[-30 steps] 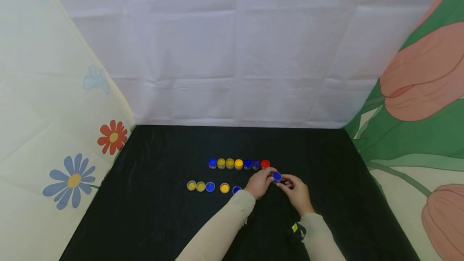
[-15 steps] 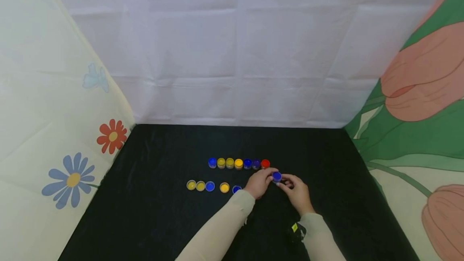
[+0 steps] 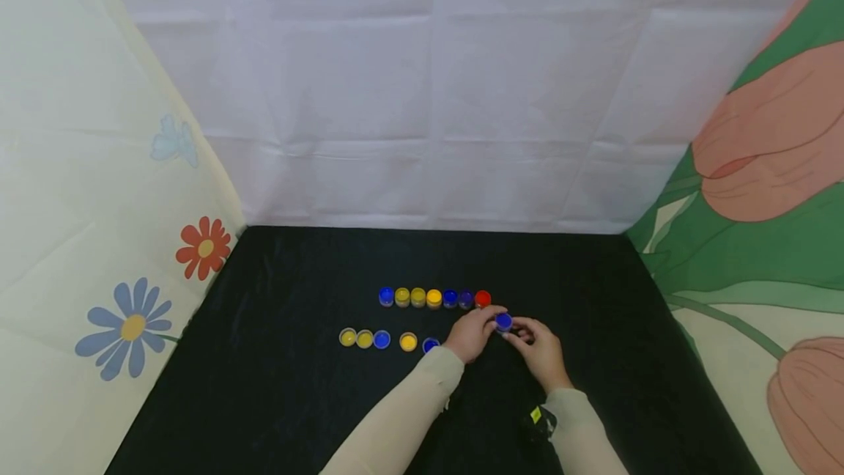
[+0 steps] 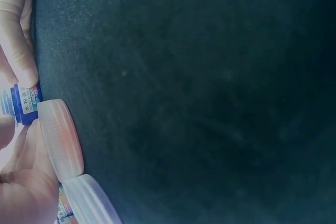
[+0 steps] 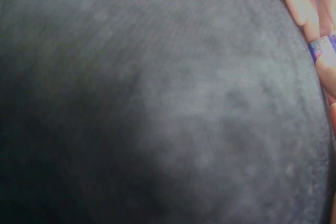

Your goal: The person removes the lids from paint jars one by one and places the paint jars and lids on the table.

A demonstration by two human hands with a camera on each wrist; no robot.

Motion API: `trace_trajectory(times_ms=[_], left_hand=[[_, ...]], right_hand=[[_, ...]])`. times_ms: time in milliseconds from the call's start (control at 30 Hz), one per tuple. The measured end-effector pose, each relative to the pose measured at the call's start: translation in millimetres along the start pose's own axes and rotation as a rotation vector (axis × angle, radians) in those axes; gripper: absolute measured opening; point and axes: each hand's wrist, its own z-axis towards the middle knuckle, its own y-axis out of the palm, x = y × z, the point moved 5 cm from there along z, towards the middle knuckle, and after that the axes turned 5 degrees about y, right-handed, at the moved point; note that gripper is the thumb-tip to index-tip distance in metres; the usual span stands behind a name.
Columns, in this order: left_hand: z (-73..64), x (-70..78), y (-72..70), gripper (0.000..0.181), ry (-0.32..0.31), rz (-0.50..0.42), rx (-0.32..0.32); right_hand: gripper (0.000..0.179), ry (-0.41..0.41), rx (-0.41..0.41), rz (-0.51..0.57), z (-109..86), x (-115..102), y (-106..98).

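A small blue gouache paint jar [image 3: 504, 322] sits between my two hands, low over the black cloth. My left hand [image 3: 469, 336] holds it from the left and my right hand [image 3: 543, 354] pinches it from the right with thumb and fingers. The left wrist view shows the label of this blue jar [image 4: 29, 100], with fingertips on both sides. Beside the left palm there, a translucent reddish ribbed lid [image 4: 62, 140] and a lilac one [image 4: 92, 199] stand at the cloth; the left arm hides these from the head camera.
Behind the hands runs a row of paint jars, from a blue jar [image 3: 386, 297] to a red jar [image 3: 483, 299]. Nearer, left of the left wrist, lie round lids: a yellow lid [image 3: 348, 337], a blue lid [image 3: 382, 340], an orange-yellow lid [image 3: 408, 342] and others.
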Motion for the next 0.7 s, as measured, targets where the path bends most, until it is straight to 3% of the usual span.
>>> trace_trajectory(times_ms=[133,367,700], left_hand=[[0.2,-0.6,0.6,0.034,0.004,0.017,0.000],[-0.4,-4.6,1.1,0.024,-0.059,-0.080,0.011],[0.5,-2.2,-0.3,0.036,0.021,-0.011,0.012]], right_hand=[[0.026,-0.006,0.003,0.000,-0.5,-0.9,-0.1],[0.025,-0.042,0.040,0.012,-2.0,-0.3,-0.4],[0.026,-0.024,0.016,-0.004,-1.4,-0.7,-0.8]])
